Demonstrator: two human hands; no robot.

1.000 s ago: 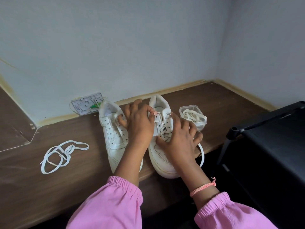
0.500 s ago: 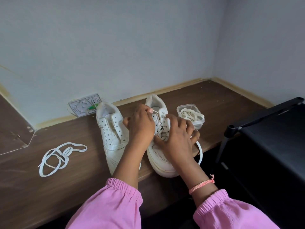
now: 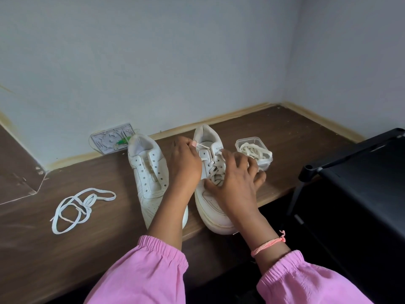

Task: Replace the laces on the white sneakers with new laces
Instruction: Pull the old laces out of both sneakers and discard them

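Note:
Two white sneakers stand side by side on the brown shelf [image 3: 285, 137], toes toward me. The left sneaker [image 3: 149, 172] has bare eyelets. The right sneaker [image 3: 210, 202] still carries a cream lace [image 3: 213, 172] crossed through its eyelets. My left hand [image 3: 185, 163] pinches the lace's end near the top eyelets on the shoe's left side. My right hand [image 3: 234, 183] rests over the shoe's middle with its thumb on the lower laces and its fingers spread toward the right side. A loose white lace [image 3: 76, 207] lies tangled on the shelf at the left.
A small clear plastic tub [image 3: 254, 150] holding coiled cream laces sits just right of the right sneaker. A white wall plate with a green bit [image 3: 111, 141] leans at the wall behind the left sneaker. A black stand [image 3: 361, 172] fills the right side.
My left hand has drawn the lace end out to the upper left of the right sneaker. My right hand stays on the shoe.

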